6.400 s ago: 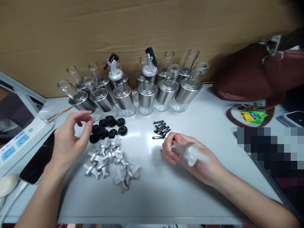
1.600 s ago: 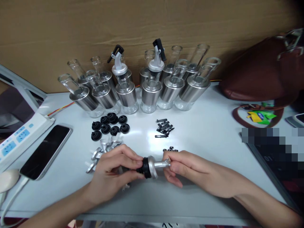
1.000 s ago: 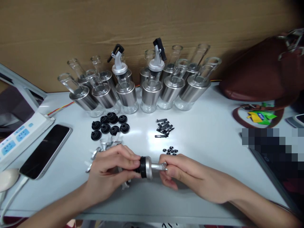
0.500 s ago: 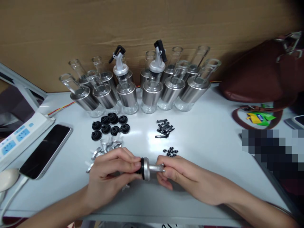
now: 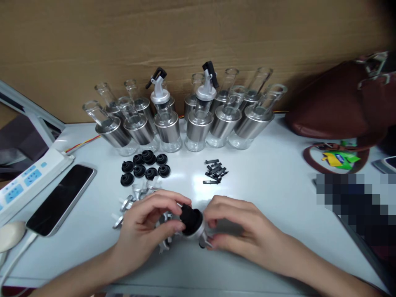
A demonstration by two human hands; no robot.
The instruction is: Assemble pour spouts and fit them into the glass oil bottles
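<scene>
A bottle pourer point(image 5: 191, 221), with a black ribbed stopper and a silver collar and spout, is held between my two hands above the table's front. My left hand point(image 5: 144, 225) pinches the black stopper end between thumb and fingers. At the spout end, the thumb and fingers of my right hand point(image 5: 244, 227) grip the silver part; its tip is partly hidden. Silver pourer tops point(image 5: 138, 190) lie behind and beside my left hand. More small silver pieces point(image 5: 165, 244) show under it. Farther back are several black rubber stoppers point(image 5: 140, 170) and a pile of thin black levers point(image 5: 215, 170).
Several glass bottles with steel sleeves point(image 5: 198, 128) stand along the cardboard wall point(image 5: 198, 33), two with pourers fitted. On the left lie a phone point(image 5: 62, 200) and a power strip point(image 5: 34, 177). A brown bag point(image 5: 334, 99) and a green-yellow wrapper point(image 5: 340, 159) are on the right.
The pourer has turned from lying sideways to tilted, its stopper now up and its spout pointing down to the right. My right hand has shifted and now covers the small black pieces.
</scene>
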